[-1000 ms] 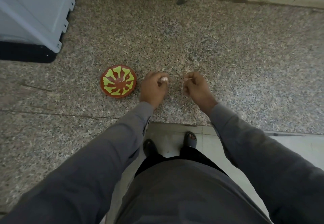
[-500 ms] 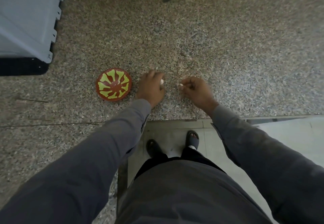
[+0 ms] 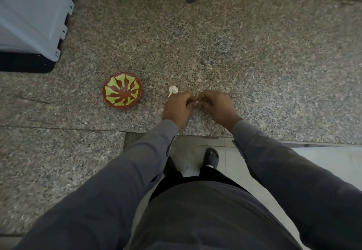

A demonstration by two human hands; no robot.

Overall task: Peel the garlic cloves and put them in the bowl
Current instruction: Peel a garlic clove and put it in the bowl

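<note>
Sleeves: grey, reaching forward from the wearer over the counter's near edge.
Left hand (image 3: 179, 106): fingers curled inward toward the right; whether it pinches the clove cannot be told.
Right hand (image 3: 216, 103): curled the same way, a pale speck at its fingertips, probably the clove; the grip itself is hidden.
Why together: likely one hand steadies while the other picks at skin.
Garlic piece (image 3: 172, 90): lying on the granite counter (image 3: 254, 63), touching the left hand's far side.
Bowl (image 3: 122, 90): red with green pattern, left of the hands, nothing between.
Grey appliance (image 3: 33, 14): far left corner, well apart.
</note>
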